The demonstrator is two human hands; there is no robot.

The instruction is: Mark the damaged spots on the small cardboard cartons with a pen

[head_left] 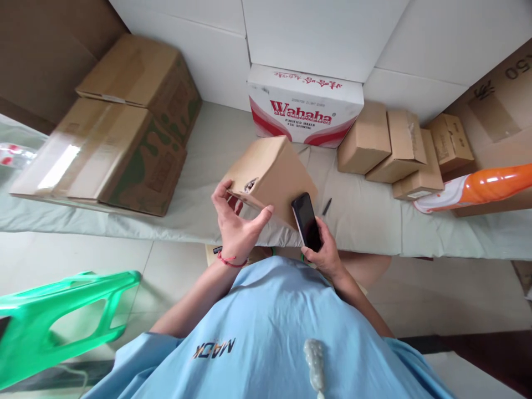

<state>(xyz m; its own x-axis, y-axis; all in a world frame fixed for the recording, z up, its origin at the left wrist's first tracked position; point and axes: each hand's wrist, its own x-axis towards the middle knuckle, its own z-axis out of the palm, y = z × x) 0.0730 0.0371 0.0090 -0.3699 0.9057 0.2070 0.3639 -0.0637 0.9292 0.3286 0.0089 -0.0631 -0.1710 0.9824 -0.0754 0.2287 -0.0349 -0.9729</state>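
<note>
The box at the centre is matt, smooth cardboard. The phone has a glossy, dark front. The desk shows a dull, wrinkled cloth surface. At upper left, shiny clear tape crosses matt cardboard cartons. The bottle at right and stool at lower left are glossy plastic.

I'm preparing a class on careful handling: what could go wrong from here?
The hole in the box might tear wider as the left hand grips nearby. The phone, held near its lower end by the right hand, could slip. Shifting the box may knock the pen-like item.
</note>
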